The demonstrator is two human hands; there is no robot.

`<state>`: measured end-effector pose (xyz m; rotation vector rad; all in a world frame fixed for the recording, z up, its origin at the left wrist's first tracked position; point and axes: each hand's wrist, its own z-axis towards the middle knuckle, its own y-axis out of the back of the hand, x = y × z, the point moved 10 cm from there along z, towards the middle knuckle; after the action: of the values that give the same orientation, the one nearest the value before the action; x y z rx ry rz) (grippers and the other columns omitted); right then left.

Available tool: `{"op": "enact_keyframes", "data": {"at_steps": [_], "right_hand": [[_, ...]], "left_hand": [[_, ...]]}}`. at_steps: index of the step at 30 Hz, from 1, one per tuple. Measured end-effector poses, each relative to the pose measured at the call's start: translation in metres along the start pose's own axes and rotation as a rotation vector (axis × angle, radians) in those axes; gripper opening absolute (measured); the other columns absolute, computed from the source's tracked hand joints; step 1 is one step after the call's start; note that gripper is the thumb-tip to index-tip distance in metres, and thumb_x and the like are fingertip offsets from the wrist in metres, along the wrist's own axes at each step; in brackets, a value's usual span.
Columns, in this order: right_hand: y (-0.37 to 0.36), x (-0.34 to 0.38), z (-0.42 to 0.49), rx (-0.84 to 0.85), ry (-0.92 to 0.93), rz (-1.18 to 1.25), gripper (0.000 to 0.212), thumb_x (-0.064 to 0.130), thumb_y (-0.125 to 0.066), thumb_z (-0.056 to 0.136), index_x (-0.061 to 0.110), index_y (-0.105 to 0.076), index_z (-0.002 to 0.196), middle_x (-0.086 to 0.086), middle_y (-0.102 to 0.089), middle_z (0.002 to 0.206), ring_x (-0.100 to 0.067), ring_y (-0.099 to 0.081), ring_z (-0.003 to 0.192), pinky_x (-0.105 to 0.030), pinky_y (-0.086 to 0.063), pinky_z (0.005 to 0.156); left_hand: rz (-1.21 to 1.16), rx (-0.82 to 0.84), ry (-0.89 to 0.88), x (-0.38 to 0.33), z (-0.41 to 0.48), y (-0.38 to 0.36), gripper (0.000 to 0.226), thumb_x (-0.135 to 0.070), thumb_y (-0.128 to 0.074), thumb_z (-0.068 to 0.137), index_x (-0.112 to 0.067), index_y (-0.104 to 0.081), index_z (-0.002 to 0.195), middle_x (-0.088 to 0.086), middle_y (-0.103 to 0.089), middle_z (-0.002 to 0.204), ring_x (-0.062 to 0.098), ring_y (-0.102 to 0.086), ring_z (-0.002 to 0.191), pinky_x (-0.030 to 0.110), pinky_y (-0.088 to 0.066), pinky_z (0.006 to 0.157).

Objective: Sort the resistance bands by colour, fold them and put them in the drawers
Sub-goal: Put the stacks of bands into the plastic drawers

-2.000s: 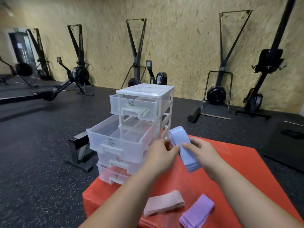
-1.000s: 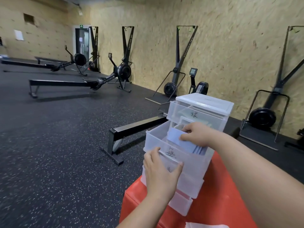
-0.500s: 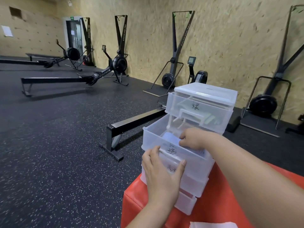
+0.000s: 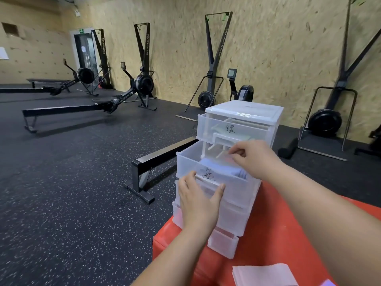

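You have two hands in view, your left hand (image 4: 199, 205) and your right hand (image 4: 253, 159). One clear drawer unit (image 4: 245, 109) holds four drawers (image 4: 233, 131) (image 4: 186, 162) (image 4: 237, 219) (image 4: 222, 242). One folded pink band (image 4: 263, 275) lies on the one red desk (image 4: 268, 240). Beyond it you can count three rowing machines (image 4: 85, 75) (image 4: 144, 84) (image 4: 245, 93), four upright ski machines (image 4: 102, 48) (image 4: 146, 45) (image 4: 206, 99) (image 4: 324, 120) and one foam roller (image 4: 287, 150).

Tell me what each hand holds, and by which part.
Left hand presses the open drawer at its front, fingers straight, no grip. Right hand holds nothing; the blue band lies in the drawer below it.
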<state>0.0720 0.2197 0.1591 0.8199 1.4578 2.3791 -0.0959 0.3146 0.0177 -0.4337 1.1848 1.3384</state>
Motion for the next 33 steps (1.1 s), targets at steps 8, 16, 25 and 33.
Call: {"op": "enact_keyframes", "data": {"at_steps": [8, 16, 25, 33], "right_hand": [[0.044, -0.059, -0.054, -0.280, -0.066, 0.028, 0.020, 0.020, -0.066, 0.088, 0.031, -0.079, 0.099, 0.013, -0.073, 0.090, -0.012, -0.067, 0.085, -0.034, -0.056, 0.083], [0.013, -0.120, -0.117, -0.130, -0.208, 0.002, 0.016, 0.025, -0.066, 0.087, 0.032, -0.077, 0.097, 0.012, -0.075, 0.089, -0.014, -0.070, 0.085, -0.036, -0.057, 0.081], [-0.042, -0.180, -0.202, 0.051, -0.354, 0.068, 0.022, 0.020, -0.068, 0.089, 0.029, -0.078, 0.106, 0.011, -0.078, 0.096, -0.013, -0.070, 0.087, -0.031, -0.056, 0.085], [-0.100, -0.221, -0.262, 0.200, -0.507, 0.030, 0.028, 0.029, -0.069, 0.089, 0.027, -0.074, 0.116, 0.006, -0.076, 0.103, -0.019, -0.070, 0.098, -0.031, -0.052, 0.086]], "left_hand": [[0.351, 0.064, 0.062, -0.027, 0.028, -0.027, 0.081, -0.077, -0.061, 0.088, -0.018, -0.045, 0.141, 0.004, -0.049, 0.144, 0.026, -0.047, 0.138, 0.049, -0.030, 0.117], [0.364, 0.176, 0.083, -0.037, 0.039, -0.055, 0.081, -0.071, -0.063, 0.092, -0.011, -0.040, 0.143, 0.013, -0.045, 0.145, 0.036, -0.053, 0.130, 0.054, -0.038, 0.111], [0.213, 0.077, -0.430, -0.075, -0.064, -0.059, 0.046, -0.036, -0.073, 0.092, -0.017, -0.059, 0.131, 0.005, -0.060, 0.126, 0.032, -0.054, 0.119, 0.047, -0.045, 0.105], [0.315, 0.190, -0.863, -0.080, -0.168, -0.089, 0.036, -0.027, -0.071, 0.085, -0.018, -0.069, 0.120, -0.001, -0.064, 0.119, 0.027, -0.060, 0.112, 0.045, -0.045, 0.102]]}}
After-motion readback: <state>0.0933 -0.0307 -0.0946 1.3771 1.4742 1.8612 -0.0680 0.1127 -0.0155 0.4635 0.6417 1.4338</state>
